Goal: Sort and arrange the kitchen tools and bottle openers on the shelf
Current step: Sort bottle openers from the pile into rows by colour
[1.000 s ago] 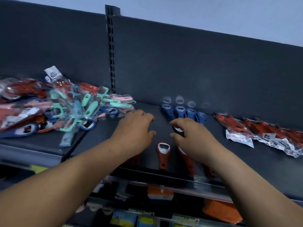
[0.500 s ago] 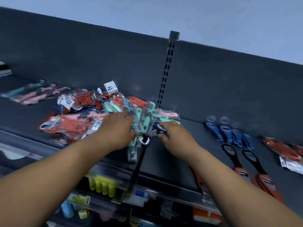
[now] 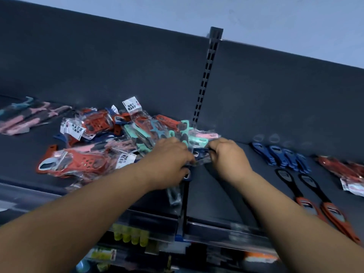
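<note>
at the right of the pile [image 3: 102, 146], left hand [image 3: 169, 160] and right hand [image 3: 226, 154] pinch one packet [image 3: 200, 154] lying crosswise between them.

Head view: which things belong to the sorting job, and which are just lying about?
Job: packet pile, gripped by left hand and right hand; blue openers; red openers; red packets.
Lying about: yellow goods below; slotted post.

Single view, head-worn wide-angle camera: it faced forward and down onto the shelf [image 3: 212, 194] at close range. The left hand [image 3: 169, 164] and right hand [image 3: 228, 160] sat mid-frame at the pile of packaged tools [image 3: 94, 154]. Frame was tilted, the back panel [image 3: 118, 66] sloping down rightward, and lower shelves [image 3: 137, 249] lined the bottom edge.
</note>
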The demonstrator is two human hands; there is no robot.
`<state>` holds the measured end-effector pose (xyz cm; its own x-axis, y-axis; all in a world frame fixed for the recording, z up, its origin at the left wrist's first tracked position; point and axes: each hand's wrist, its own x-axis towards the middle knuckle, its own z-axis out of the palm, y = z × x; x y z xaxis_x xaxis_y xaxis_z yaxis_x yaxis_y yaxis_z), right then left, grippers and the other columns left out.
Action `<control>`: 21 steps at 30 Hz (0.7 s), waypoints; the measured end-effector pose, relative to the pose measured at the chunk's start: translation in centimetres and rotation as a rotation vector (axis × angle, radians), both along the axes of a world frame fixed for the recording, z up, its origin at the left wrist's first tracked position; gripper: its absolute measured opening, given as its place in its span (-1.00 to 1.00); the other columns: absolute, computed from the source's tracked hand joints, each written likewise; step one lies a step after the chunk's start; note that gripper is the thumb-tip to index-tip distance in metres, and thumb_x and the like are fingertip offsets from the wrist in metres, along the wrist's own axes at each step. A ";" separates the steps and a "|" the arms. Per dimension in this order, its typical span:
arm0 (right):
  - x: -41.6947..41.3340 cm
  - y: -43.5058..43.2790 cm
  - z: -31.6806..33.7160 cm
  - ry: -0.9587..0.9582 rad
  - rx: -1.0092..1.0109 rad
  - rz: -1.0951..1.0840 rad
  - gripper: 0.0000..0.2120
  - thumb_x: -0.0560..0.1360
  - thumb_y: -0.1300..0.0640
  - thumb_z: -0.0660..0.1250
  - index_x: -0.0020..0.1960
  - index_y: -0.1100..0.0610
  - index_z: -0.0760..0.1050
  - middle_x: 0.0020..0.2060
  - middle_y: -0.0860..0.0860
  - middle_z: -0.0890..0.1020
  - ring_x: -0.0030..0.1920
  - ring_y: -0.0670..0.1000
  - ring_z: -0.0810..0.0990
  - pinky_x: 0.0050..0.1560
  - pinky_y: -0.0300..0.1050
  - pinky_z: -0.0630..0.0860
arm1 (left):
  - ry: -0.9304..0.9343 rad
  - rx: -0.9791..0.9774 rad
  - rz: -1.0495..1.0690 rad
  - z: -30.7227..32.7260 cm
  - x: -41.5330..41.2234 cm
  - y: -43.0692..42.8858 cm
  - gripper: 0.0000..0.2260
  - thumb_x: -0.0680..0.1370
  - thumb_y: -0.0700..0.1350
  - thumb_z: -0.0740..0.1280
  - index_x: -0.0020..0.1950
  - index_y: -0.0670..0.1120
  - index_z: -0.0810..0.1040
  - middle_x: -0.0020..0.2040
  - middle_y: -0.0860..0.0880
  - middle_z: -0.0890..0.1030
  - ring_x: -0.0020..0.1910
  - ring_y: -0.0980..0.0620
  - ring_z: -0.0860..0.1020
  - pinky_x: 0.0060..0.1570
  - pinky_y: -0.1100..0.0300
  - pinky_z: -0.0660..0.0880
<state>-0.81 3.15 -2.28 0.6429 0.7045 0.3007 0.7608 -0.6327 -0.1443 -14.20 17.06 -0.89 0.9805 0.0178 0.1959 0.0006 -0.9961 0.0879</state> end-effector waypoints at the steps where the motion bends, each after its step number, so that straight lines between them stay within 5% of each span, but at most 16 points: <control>1: 0.0 -0.4 0.4 -0.009 0.015 -0.003 -0.84 0.46 0.22 0.24 -0.03 0.13 0.57 -0.08 0.06 0.57 -0.03 0.14 0.47 -0.12 -0.10 0.39 | 0.063 0.046 -0.007 -0.1 0.4 -0.4 -0.68 0.52 0.01 0.27 0.27 0.10 0.51 0.15 0.01 0.47 0.23 -0.05 0.33 0.26 0.01 0.24; 5: -0.2 -2.3 1.5 0.044 0.126 -0.020 -0.93 0.48 0.20 0.29 -0.09 0.12 0.55 -0.14 0.05 0.59 -0.06 0.11 0.50 -0.12 -0.09 0.39 | 0.225 0.155 0.037 -0.5 1.6 -0.9 -0.63 0.49 0.01 0.28 0.31 0.15 0.47 0.16 -0.06 0.37 0.23 -0.12 0.28 0.22 -0.01 0.22; 11: 0.4 -5.6 2.1 0.425 0.344 -0.066 -0.92 0.49 0.19 0.36 -0.19 0.11 0.54 -0.28 0.09 0.63 -0.25 -0.01 0.51 -0.15 -0.06 0.46 | 0.323 0.249 0.067 0.5 2.9 -2.0 -0.56 0.49 -0.01 0.25 0.37 0.21 0.39 0.21 -0.07 0.33 0.29 -0.11 0.23 0.26 -0.01 0.16; 14: 0.8 -7.2 2.5 0.551 0.438 -0.065 -0.91 0.49 0.24 0.36 -0.19 0.16 0.55 -0.32 0.18 0.59 -0.31 -0.02 0.46 -0.20 -0.10 0.42 | 0.312 0.254 0.086 0.7 3.6 -2.0 -0.69 0.48 -0.01 0.27 0.22 0.16 0.48 0.16 -0.06 0.33 0.27 -0.10 0.24 0.25 -0.02 0.18; 21: 1.9 -10.4 3.4 0.900 0.638 -0.087 -0.89 0.56 0.30 0.26 -0.13 0.20 0.51 -0.36 0.05 0.56 -0.39 0.01 0.59 -0.37 -0.21 0.54 | 0.240 0.116 0.132 1.9 5.8 -1.9 -0.87 0.40 -0.01 0.43 -0.13 0.10 0.50 -0.02 0.06 0.33 0.13 0.00 0.28 0.15 0.06 0.25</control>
